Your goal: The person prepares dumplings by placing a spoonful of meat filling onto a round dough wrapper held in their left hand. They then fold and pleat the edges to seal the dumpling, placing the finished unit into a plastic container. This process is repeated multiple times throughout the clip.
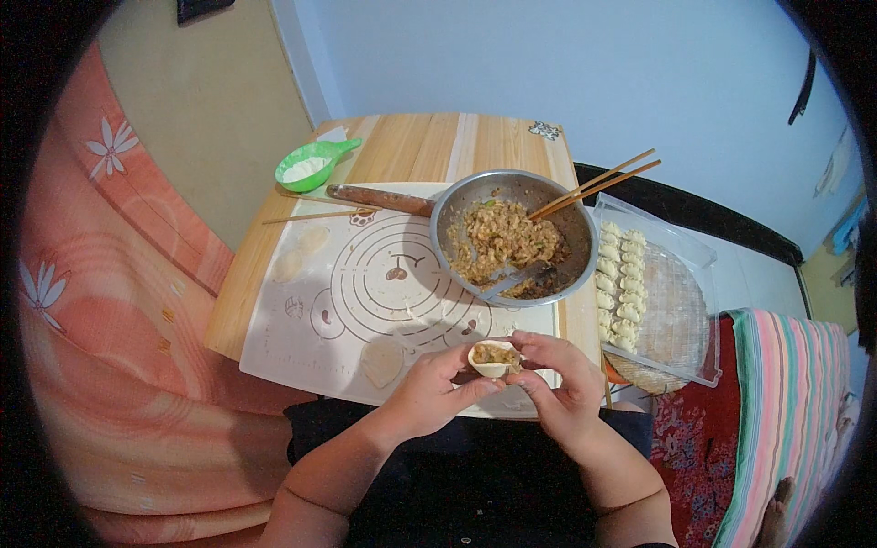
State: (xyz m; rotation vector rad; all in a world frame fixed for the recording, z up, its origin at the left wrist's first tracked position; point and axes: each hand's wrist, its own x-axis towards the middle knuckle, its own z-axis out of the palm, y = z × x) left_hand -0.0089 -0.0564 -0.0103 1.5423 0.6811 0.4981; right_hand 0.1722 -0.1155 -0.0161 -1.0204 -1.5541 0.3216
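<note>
Near the table's front edge, my left hand (431,393) and my right hand (565,382) hold one dumpling (493,369) between their fingertips. Its pale wrapper is cupped open at the top, and brown meat filling shows inside. Just beyond them stands a steel mixing bowl (440,247) with a chunky filling (502,239). A pair of chopsticks (607,185) leans over its right rim, and a metal spoon (517,281) rests in it. Left of my hands, a flat dough wrapper (382,363) lies on the white pastry mat (297,352).
More wrappers (290,265) lie on the mat's left. A floury rolling pin (384,198) touches the bowl; loose chopsticks (315,216) are beside it. A green scoop (340,148) of flour sits far left. At right, a clear tray (708,320) overlaps a round woven tray holding rows of dumplings (623,283).
</note>
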